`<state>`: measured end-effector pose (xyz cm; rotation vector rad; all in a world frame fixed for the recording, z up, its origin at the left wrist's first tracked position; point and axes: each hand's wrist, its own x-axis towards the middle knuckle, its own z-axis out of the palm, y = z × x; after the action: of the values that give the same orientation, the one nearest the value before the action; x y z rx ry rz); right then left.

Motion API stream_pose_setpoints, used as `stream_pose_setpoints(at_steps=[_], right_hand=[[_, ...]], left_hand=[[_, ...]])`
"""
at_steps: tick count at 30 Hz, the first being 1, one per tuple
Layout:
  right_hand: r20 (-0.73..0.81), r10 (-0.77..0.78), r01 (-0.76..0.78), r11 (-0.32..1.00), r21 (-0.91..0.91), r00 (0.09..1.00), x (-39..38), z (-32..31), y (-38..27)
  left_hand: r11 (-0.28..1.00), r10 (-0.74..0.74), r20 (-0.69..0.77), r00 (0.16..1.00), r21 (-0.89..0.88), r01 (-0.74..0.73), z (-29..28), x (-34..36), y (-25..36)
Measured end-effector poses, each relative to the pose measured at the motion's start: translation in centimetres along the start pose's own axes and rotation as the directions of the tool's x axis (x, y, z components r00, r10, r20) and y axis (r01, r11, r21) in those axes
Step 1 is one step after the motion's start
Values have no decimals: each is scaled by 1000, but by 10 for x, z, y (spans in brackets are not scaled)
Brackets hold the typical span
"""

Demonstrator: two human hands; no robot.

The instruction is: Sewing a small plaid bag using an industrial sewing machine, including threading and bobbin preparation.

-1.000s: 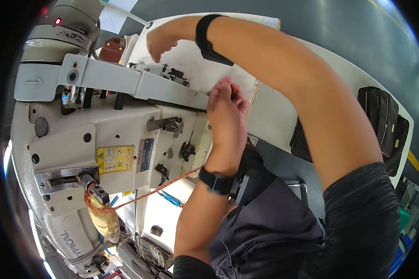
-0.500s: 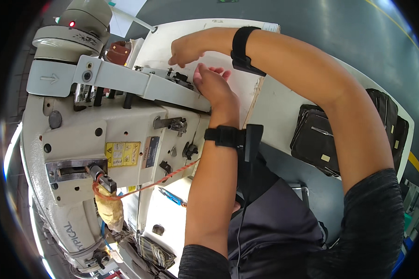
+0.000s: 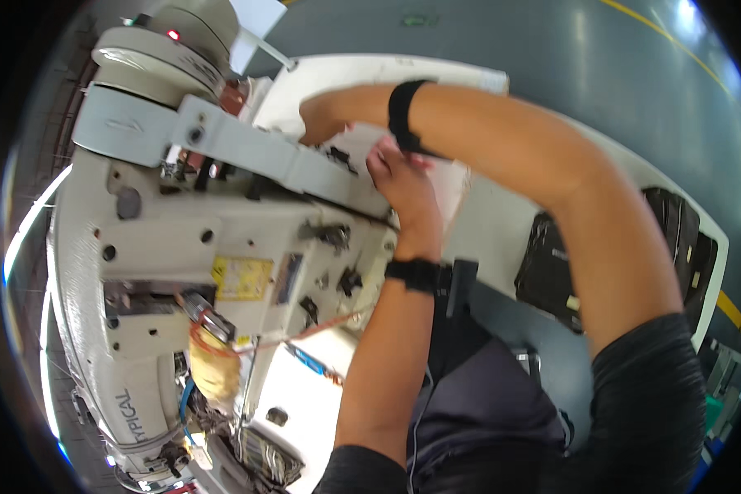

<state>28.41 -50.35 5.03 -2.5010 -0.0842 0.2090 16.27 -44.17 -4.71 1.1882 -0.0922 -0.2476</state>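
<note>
My right hand [image 3: 323, 117] is over the white work surface [image 3: 284, 95], bent down beside a small metal mechanism [image 3: 339, 156] behind the machine's long pale guard arm [image 3: 239, 144]; its blurred fingertips are mostly hidden. My left hand [image 3: 397, 171] is just right of that mechanism, below my right wrist, with curled fingers; whatever they hold, if anything, cannot be made out. Both wrists wear black straps. The large white sewing machine [image 3: 152, 247] fills the left side, with a yellow label [image 3: 241, 278] and an orange cord [image 3: 305, 333] stretched across its body.
Black bags [image 3: 538, 267] lie on the white side table [image 3: 490, 230] at right. A red light [image 3: 174, 34] glows atop the machine. Blue-handled tool [image 3: 309, 361] lies low on the bright surface. Grey floor [image 3: 552, 41] with yellow lines lies beyond.
My right hand has moved down toward the small mechanism. My left hand has moved leftward, closer to it. The whole view has shifted slightly as my head moved, and is now blurred.
</note>
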Motion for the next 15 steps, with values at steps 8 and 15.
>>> stream_pose_setpoints(at_steps=[8, 15], right_hand=[[-319, -128, 128, 992, -20, 939, 7, -9, -20], [258, 235, -313, 892, 325, 937, 2, -11, 31]], left_hand=[[998, -59, -11, 998, -23, 58, -4, -9, 10], [999, -48, 5, 999, -5, 49, -2, -10, 5]])
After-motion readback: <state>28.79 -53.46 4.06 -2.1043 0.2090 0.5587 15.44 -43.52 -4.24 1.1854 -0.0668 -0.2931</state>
